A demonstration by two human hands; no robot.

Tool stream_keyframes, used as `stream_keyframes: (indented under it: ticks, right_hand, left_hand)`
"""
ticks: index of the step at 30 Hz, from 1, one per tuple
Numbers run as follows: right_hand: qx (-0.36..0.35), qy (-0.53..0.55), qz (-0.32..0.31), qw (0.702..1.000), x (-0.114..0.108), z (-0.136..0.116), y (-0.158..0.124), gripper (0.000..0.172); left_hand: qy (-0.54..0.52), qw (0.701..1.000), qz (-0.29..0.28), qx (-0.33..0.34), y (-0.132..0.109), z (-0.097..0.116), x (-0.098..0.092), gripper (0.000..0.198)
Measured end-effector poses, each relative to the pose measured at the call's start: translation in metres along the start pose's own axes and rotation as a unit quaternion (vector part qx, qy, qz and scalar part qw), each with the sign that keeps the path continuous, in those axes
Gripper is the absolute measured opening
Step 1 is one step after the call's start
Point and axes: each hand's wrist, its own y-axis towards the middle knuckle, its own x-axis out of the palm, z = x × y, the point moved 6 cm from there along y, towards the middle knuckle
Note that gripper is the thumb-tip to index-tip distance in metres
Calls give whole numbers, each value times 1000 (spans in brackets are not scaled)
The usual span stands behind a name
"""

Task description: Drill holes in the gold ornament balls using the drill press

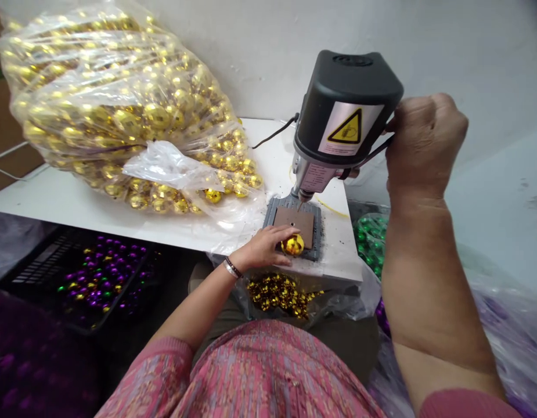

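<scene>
The left hand (263, 247) has its fingers clamped on a gold ball (293, 245) at the front edge of the base plate (296, 223) of the drill press (344, 110), not yet under the bit (300, 196), the right hand (425, 142) fisted round the lever (369, 155), with a bulging bag (120, 104) waiting on the desk (76, 203).

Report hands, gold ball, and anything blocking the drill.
Left hand holds gold ball at front of drill plate. Right hand fisted on feed lever. Nothing between chuck and drill plate.
</scene>
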Motion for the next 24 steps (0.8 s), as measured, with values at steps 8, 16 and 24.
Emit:
stream_keyframes:
  ticks: [8,16,24]
  right_hand:
    - [60,-15,3,998,1,-10,-5,36]
    - [72,4,-9,997,-1,-19,-6,35]
    - [85,50,0,995,-1,-19,-7,33]
  left_hand:
    - [172,911,252,-278,-12,-73,-96,40]
    - [269,886,158,-343,42,-105,-118,59]
    - [-62,937,280,-200,-18,-74,-102,71]
